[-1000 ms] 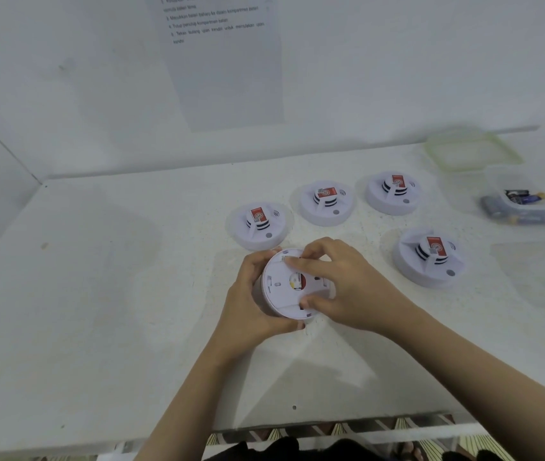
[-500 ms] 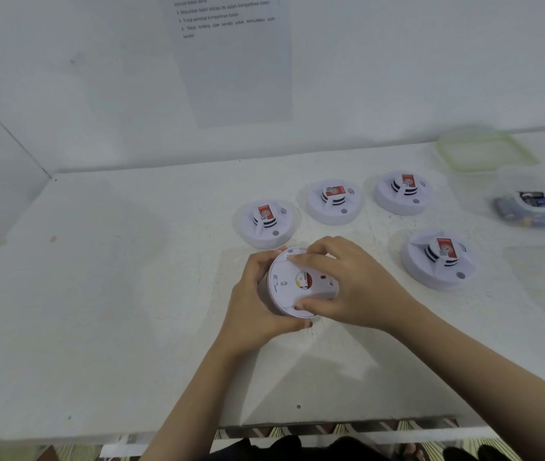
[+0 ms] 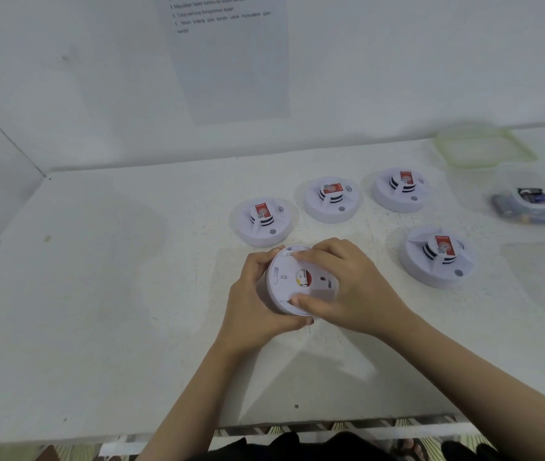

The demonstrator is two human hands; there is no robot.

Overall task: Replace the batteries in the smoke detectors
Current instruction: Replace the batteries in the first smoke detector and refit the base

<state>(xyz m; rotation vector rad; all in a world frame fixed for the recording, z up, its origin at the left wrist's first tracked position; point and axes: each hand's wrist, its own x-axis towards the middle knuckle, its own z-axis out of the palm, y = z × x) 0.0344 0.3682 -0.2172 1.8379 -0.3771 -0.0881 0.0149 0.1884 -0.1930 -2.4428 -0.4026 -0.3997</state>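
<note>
Here, both hands hold one smoke detector (image 3: 284, 281) just over the middle of the white tabletop (image 3: 131, 294). Its flat back faces up. The left hand (image 3: 257, 297) curls around its left edge. The right hand (image 3: 347, 287) grips it from the right, fingers on the top edge and thumb on the bottom edge. Behind it, a row of three smoke detectors (image 3: 332, 198) sits on the tabletop. A fifth smoke detector (image 3: 439, 256) sits to the right. Far right is a clear box (image 3: 530, 204) with batteries inside.
</note>
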